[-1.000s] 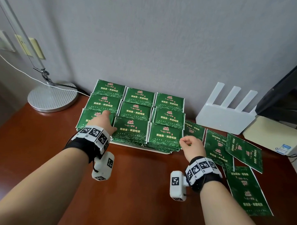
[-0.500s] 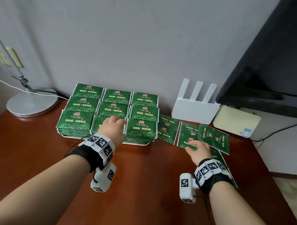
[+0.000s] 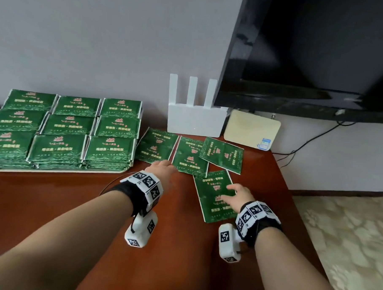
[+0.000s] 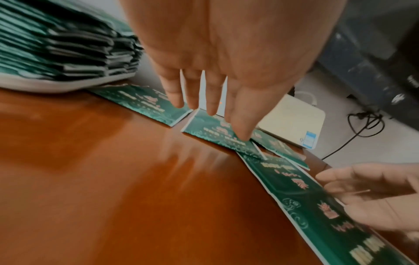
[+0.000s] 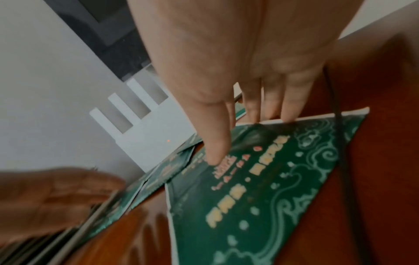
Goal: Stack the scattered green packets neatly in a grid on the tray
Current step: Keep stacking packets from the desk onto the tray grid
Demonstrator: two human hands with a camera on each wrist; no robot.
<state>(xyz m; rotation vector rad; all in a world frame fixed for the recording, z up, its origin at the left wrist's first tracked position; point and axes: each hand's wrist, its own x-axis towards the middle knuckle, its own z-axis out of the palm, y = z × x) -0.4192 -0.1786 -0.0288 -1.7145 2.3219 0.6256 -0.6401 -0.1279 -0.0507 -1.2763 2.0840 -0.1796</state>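
A pale tray (image 3: 53,171) at the left carries a three-by-three grid of green packet stacks (image 3: 63,148). Several loose green packets lie on the brown table to its right: one beside the tray (image 3: 156,146), two further right (image 3: 191,158) (image 3: 223,155), and a nearer one (image 3: 212,196). My left hand (image 3: 163,166) hovers with straight fingers (image 4: 204,107) over the gap between the first two loose packets. My right hand (image 3: 232,191) rests on the nearest packet (image 5: 272,197), thumb on its face and straight fingertips (image 5: 272,114) at its far edge.
A white router (image 3: 195,118) and a cream box (image 3: 250,130) stand against the wall behind the loose packets. A black screen (image 3: 310,62) overhangs the right side, with cables (image 3: 307,145) below it. The table's right edge (image 3: 293,204) runs close to my right hand.
My view has swung right. My left hand left the front stacks on the tray and moved right to the loose packets. My right hand drew back onto the nearest packet.
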